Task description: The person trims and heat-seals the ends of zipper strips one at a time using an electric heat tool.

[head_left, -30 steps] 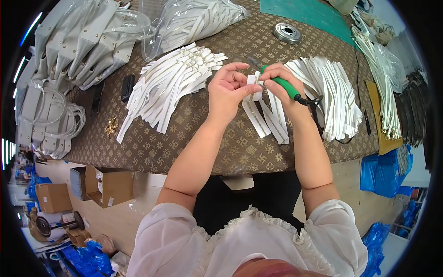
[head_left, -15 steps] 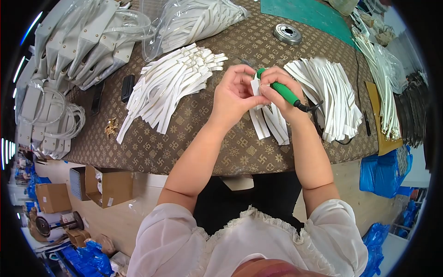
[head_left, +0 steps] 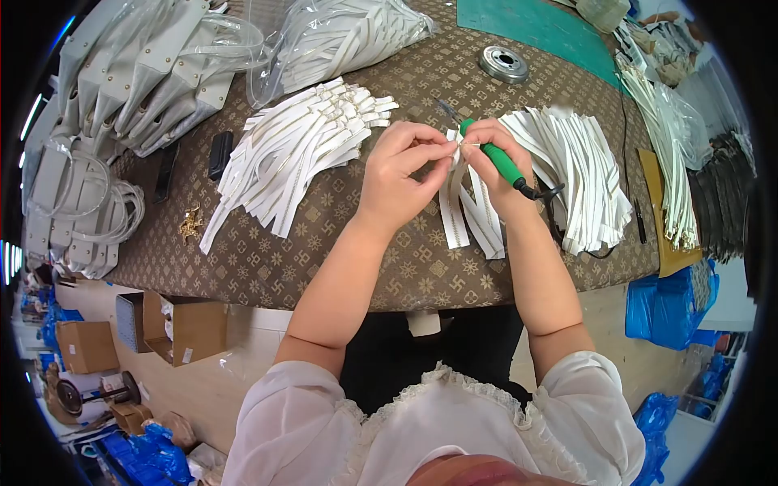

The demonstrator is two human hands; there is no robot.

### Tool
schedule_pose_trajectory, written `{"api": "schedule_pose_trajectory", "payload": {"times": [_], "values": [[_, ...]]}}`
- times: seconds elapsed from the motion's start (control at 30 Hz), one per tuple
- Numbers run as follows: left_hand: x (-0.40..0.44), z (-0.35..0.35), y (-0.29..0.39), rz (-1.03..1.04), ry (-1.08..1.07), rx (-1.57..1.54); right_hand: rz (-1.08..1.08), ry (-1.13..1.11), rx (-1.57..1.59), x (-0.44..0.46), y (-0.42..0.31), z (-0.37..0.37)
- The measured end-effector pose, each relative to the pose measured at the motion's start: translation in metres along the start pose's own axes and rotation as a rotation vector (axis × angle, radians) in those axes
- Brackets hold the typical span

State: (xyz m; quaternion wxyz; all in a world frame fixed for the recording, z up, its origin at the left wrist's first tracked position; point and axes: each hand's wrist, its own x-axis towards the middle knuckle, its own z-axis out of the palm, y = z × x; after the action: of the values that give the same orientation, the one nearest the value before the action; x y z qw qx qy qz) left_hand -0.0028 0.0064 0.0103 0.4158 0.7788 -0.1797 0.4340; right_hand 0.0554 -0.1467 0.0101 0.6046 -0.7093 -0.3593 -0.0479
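Observation:
My left hand is closed in a pinch at the upper end of a white zipper with a gold-coloured tooth line. My right hand is wrapped round a green-handled soldering iron, its thin tip pointing up and left, away from the zipper. The right fingertips meet the left ones at the zipper end; what lies between them is too small to make out. Another white zipper strip hangs beside the first. To the right lies a fanned bundle of zippers, and a larger pile of zippers is on the left.
Gold-coloured small metal parts lie near a black case. Light grey bags crowd the left side. A plastic bag of zippers, a round metal piece and a green mat are at the back. The iron's cord trails rightward.
My left hand has turned and drawn its fingers into a tighter pinch at the zipper end. The zipper strips have shifted slightly; the soldering iron stays in my right hand.

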Motion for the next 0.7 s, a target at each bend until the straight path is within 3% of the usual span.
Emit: {"api": "schedule_pose_trajectory", "payload": {"times": [0.23, 0.33, 0.7], "values": [[-0.004, 0.004, 0.001, -0.029, 0.117, -0.004, 0.009, 0.016, 0.104, 0.001, 0.003, 0.002], [-0.003, 0.006, 0.007, -0.251, 0.072, -0.199, 0.012, -0.040, 0.059, 0.003, 0.000, -0.002], [0.001, -0.014, 0.040, -0.302, -0.012, -0.104, -0.071, -0.120, -0.044, -0.003, -0.035, -0.010]]}}
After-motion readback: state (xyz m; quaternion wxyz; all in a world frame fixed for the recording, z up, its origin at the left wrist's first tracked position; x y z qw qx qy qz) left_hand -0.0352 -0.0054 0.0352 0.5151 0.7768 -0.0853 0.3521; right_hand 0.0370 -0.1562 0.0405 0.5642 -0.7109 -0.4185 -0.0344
